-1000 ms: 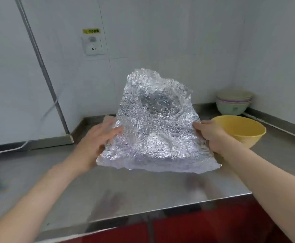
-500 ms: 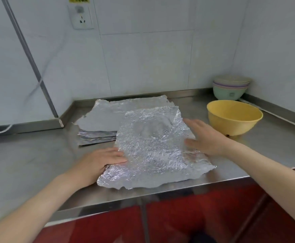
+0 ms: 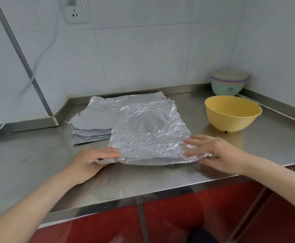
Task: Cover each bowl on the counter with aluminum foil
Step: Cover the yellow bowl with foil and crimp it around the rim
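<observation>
The foil sheet point(image 3: 148, 135) is crinkled, glittering metal — rough all over. The counter point(image 3: 160, 179) is brushed steel with a dull sheen; the yellow bowl point(image 3: 231, 114) looks like matt plastic.

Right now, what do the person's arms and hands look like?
Both are bare: the left hand and right hand wear no gloves, rings or watch that I can see, and no sleeve shows on the left forearm or right forearm.

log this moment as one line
foil sheet on counter | left hand rests on near-left edge | right hand rests on near-right corner | yellow bowl uncovered | bowl stack uncovered
</observation>
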### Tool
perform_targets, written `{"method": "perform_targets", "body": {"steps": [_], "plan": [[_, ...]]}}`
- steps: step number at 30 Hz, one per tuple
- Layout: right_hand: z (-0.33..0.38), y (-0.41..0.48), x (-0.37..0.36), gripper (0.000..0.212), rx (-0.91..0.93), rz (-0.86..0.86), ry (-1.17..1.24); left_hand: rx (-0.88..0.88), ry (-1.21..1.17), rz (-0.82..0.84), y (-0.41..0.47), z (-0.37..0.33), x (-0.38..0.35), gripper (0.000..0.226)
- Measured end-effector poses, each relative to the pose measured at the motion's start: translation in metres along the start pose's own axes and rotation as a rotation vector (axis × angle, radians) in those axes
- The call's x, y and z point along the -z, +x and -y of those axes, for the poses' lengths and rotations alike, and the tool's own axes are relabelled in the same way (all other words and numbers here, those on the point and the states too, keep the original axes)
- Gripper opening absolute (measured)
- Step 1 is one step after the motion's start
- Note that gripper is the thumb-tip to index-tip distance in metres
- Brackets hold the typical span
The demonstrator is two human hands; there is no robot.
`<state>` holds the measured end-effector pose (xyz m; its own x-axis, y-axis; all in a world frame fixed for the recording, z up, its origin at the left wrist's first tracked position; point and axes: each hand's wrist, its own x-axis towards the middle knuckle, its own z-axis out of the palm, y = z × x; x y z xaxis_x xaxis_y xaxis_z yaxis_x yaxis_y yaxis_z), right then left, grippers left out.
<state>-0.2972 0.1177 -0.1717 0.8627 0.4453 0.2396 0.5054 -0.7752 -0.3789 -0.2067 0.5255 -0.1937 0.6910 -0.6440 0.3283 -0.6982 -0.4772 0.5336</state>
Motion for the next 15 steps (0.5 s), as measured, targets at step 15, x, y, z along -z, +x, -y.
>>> {"method": "perform_targets", "body": {"steps": [15], "plan": [[-0.001,0.021,-0.014,0.042,-0.338,-0.229,0.199,0.33,0.006,-0.151,0.02,-0.004,0.005,0.007]]}}
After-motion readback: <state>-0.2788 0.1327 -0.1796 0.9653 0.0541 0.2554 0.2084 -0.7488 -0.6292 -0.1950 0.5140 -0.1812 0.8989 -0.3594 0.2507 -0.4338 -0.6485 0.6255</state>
